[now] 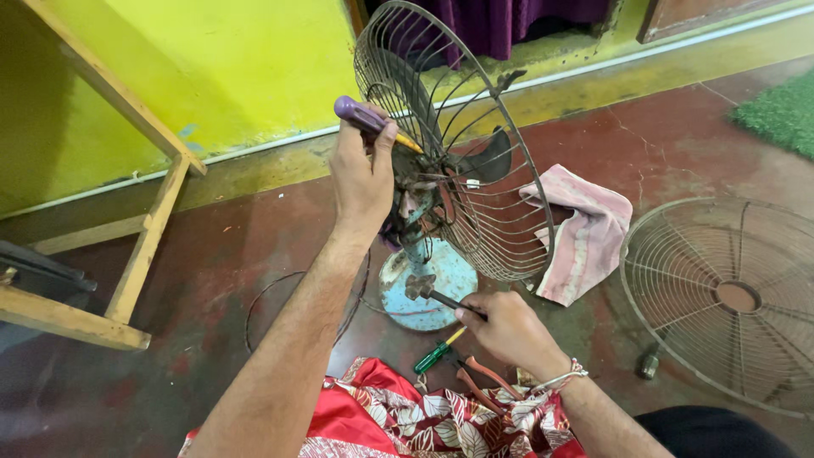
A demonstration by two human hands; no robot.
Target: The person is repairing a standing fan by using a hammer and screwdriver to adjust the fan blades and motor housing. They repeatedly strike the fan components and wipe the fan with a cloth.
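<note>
The left hand is closed round a purple-handled screwdriver, its tip hidden behind the fan on the floor. The right hand pinches a dark tool near the base; its kind is unclear.

Two fan guards, two screwdrivers, one pink cloth.

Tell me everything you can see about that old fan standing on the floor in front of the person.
The fan is a small table model, grimy and worn. Its round pale blue base sits on the red floor. A dark wire cage remains around dark blades; another wire grille lies flat to the right. The left hand holds a purple-handled screwdriver against the cage's back, while the right hand holds a dark tool near the base.
</note>
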